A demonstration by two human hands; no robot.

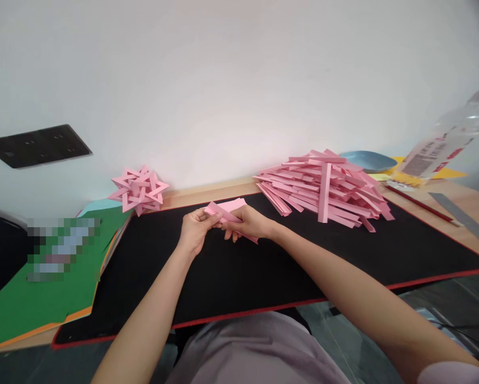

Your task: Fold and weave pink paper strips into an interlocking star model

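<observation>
Pink folded paper strips (230,206) are pinched between my two hands over the black mat. My left hand (194,229) grips their left end, thumb on top. On the right side, my right hand (248,221) closes around the same paper, and one pointed end pokes out below it. Parts of the strips are hidden by my fingers. A large heap of pink paper strips (339,186) lies to the right on the mat. Against the wall at the left sits a finished-looking pink paper star ball (140,190) made of interlocked strips.
Beneath my hands is a black mat (231,277) with a red edge. Green paper sheets (75,288) lie at the left. At the right are a blue dish (369,160), a tilted plastic bottle (443,138), a dark red pencil (421,205) and a metal ruler (461,218).
</observation>
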